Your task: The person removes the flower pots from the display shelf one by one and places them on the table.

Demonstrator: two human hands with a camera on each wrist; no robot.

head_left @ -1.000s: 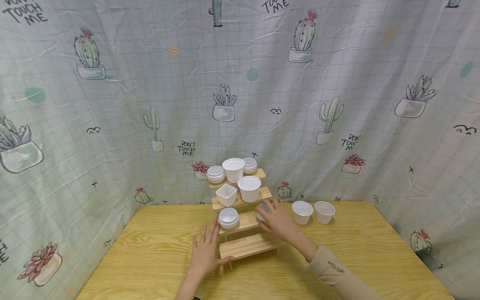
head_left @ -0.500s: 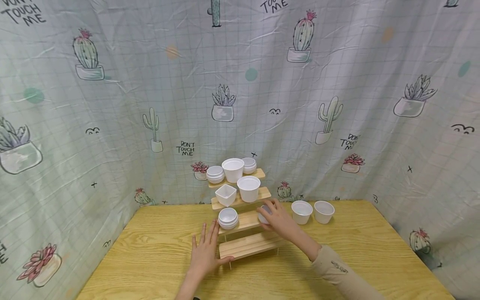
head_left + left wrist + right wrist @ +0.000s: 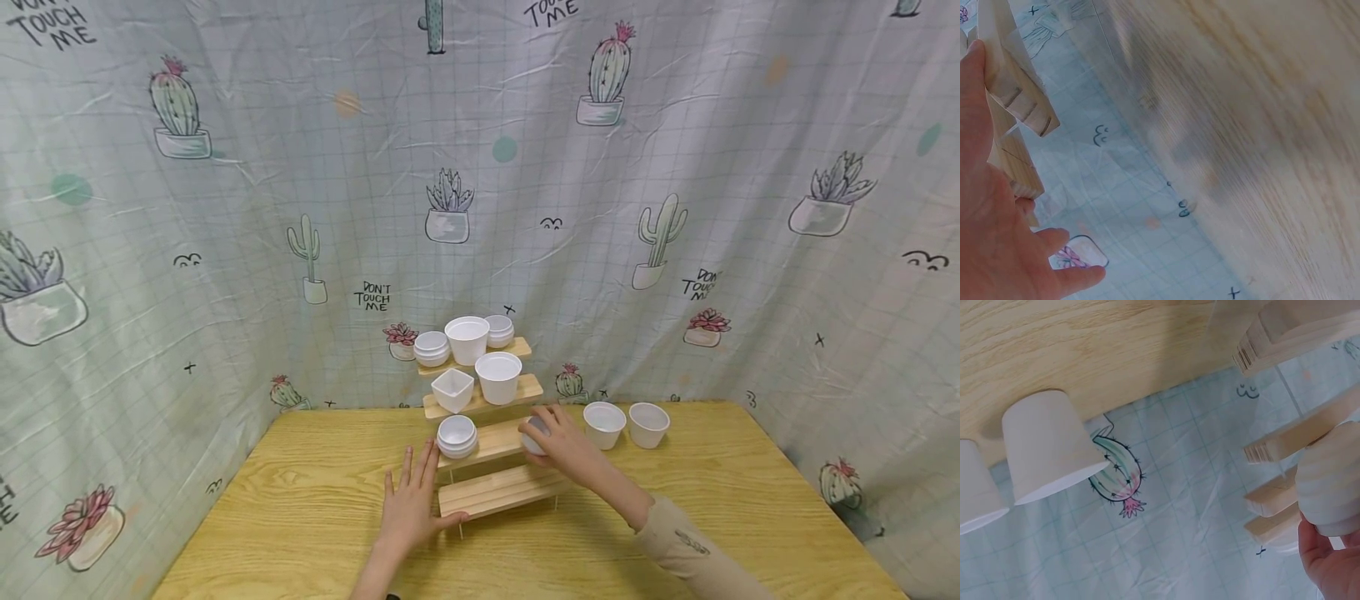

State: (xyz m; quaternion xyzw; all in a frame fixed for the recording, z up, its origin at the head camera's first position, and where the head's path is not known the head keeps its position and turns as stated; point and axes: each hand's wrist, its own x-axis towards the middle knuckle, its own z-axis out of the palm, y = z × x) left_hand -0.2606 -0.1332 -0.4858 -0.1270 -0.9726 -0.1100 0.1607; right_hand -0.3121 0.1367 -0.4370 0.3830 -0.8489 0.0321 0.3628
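Observation:
A wooden four-tier stand (image 3: 498, 492) holds several white pots. My right hand (image 3: 566, 442) grips a small round ribbed white pot (image 3: 535, 437) at the right end of the second tier from the bottom. In the right wrist view the fingers (image 3: 1313, 550) pinch that pot (image 3: 1332, 481) by its rim. My left hand (image 3: 411, 508), fingers spread and fairly straight, rests against the stand's left side, thumb at the lowest board. The left wrist view shows the hand (image 3: 1004, 231) touching the board ends (image 3: 1019, 94). Another round pot (image 3: 457, 437) sits on the same tier, at its left.
Two white tapered pots (image 3: 604, 425) (image 3: 648, 425) stand on the wooden table (image 3: 315, 500) to the right. Higher up are a square pot (image 3: 453, 391), tapered pots (image 3: 498, 378) (image 3: 467, 340) and round pots (image 3: 432, 349) (image 3: 499, 332). A cactus-print curtain (image 3: 360, 167) encloses the table.
My right hand has shifted a little to the right with the round pot along its tier. The left hand has stayed at the stand's left side.

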